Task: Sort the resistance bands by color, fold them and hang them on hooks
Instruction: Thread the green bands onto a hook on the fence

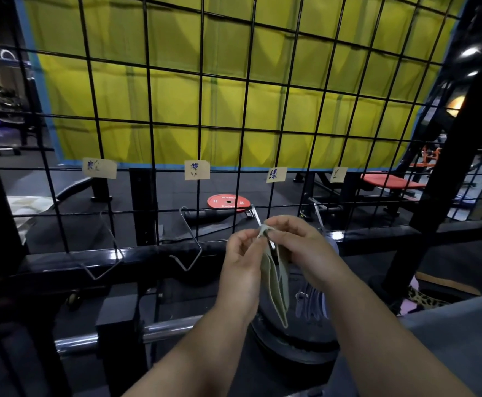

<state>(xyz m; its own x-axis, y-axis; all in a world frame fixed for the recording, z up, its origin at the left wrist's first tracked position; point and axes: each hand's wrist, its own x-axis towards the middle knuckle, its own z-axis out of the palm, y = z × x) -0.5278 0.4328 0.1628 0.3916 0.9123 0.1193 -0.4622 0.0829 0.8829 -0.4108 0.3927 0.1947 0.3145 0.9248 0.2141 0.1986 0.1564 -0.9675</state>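
Head view: a black wire grid panel (202,118) fills the scene, with four bent metal hooks along its lower rows. The left-most hook (111,253) and the second hook (191,245) carry nothing. At the third hook (255,216), the left hand (242,253) and right hand (299,247) both pinch the top fold of a pale green folded resistance band (274,282) between thumb and fingertips. The band's loops hang down in front of the panel's bottom rail. The hook's tip sits right at the fold, but whether the band is already over it is unclear. Greyish-purple bands (314,305) hang from the fourth hook (318,216), partly behind the right hand. Four handwritten paper labels (196,169) are stuck to the panel above the hooks. Behind the panel are a yellow curtain (176,96) and a red weight plate (227,202) on the floor.
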